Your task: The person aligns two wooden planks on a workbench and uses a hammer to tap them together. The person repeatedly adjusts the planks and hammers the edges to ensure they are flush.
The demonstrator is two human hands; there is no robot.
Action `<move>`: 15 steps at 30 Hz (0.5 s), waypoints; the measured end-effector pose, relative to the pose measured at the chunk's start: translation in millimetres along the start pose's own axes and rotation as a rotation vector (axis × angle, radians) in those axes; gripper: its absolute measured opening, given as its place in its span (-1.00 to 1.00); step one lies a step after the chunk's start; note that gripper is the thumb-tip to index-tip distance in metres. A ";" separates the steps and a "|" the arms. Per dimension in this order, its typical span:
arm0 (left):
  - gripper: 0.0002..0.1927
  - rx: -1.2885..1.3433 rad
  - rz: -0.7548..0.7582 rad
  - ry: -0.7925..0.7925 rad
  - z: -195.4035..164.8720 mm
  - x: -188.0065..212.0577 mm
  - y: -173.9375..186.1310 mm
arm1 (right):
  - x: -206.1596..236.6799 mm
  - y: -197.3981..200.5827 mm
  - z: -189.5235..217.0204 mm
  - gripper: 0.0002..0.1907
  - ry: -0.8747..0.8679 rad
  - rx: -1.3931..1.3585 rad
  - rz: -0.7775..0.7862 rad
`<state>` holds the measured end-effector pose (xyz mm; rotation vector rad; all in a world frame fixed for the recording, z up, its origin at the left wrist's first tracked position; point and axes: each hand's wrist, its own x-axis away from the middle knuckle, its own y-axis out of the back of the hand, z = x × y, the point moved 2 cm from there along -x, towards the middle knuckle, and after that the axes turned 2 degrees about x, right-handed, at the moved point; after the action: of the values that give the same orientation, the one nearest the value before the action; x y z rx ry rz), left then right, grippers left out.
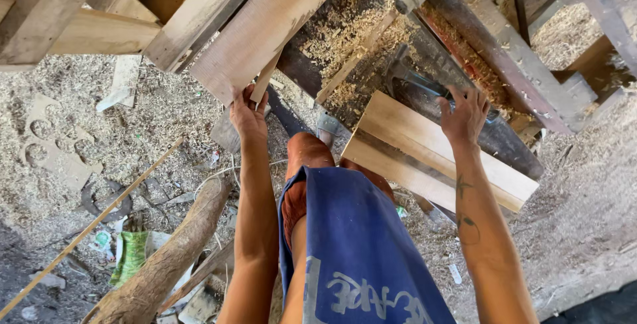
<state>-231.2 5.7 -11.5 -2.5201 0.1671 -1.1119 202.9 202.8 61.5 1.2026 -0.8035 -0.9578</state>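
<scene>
Blue shorts (371,251) | left hand (247,113) pinching slat (264,85) | right hand (464,115) spread, seemingly on plank (431,148)

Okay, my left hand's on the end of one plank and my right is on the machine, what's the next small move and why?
Probably steady the plank first: the left hand only pinches its near end, beside a thin strip. The right hand rests on the machine above two stacked boards.

We see bare arms, no sleeves. Blue shorts (361,244) with pale printed lettering near the hem. Right forearm, above the shorts: two dark tattoos (464,208), one star-like, one rounded.
</scene>
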 end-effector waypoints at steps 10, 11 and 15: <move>-0.30 -0.185 0.053 -0.019 8.5 2.5 5.3 | -1.3 0.7 8.0 -0.55 -0.092 -0.024 0.008; -0.27 -0.193 0.062 -0.011 10.3 4.5 6.5 | -0.8 -0.6 9.1 -0.51 -0.112 -0.025 0.015; -0.21 -0.176 0.047 0.020 19.2 17.5 12.4 | 16.6 -4.5 18.4 -0.32 -0.030 0.024 -0.166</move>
<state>-204.7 -4.7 -16.1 -2.6440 0.3416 -1.1506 192.0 180.0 60.8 1.2935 -0.7490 -1.1066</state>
